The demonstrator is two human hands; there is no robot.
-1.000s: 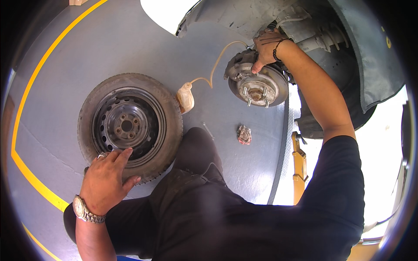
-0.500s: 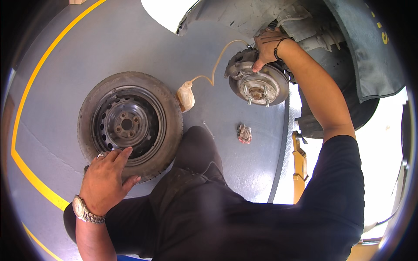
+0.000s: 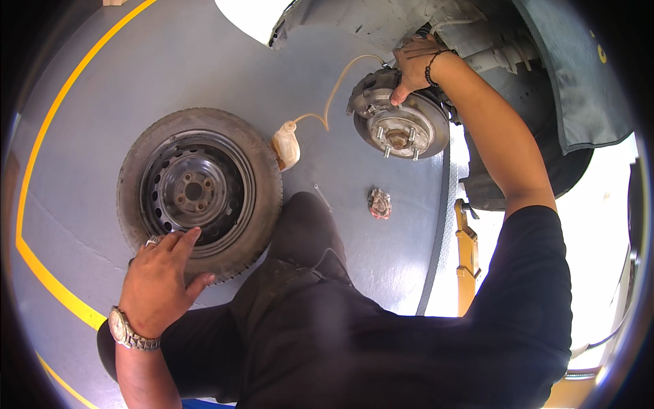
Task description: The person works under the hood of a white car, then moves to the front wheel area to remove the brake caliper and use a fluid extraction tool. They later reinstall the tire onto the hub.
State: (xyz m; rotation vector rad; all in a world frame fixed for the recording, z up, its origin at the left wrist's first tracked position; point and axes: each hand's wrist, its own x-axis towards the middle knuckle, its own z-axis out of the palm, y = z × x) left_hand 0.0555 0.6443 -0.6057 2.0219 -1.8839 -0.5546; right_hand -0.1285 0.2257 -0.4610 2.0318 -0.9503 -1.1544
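- I checked for writing first: the grey cover (image 3: pixel 586 88) hanging at upper right carried a bright yellow mark (image 3: pixel 601 53), only partly in view, and I could not make it out.
- The tire's sidewall bore no lettering sharp enough for me to read.
- Seen from my end, the wheel (image 3: pixel 197 204) lay flat on the grey floor at left, its dusty tire around a black steel rim with four rusty bolt holes and a row of oval vents.
- The left hand (image 3: pixel 155 286) lay over the wheel's near edge, fingers loosely spread and thumb apart, gripping nothing.
- The brake disc (image 3: pixel 436 119) was at upper right beneath the bodywork, bright and worn, with four studs standing from its rust-centred hub.
- The right hand (image 3: pixel 415 68) reached across behind it, thumb on the dull grey caliper (image 3: pixel 371 99); its other fingers were mostly hidden, so I could not tell what they closed on.
- A pale bottle (image 3: pixel 287 145) with brownish contents leaned just beside the tire, and a thin amber tube (image 3: pixel 328 125) ran from its neck toward the caliper.
- A crumpled bundle (image 3: pixel 379 204) and a slim metal tool (image 3: pixel 320 192) lay on the floor.
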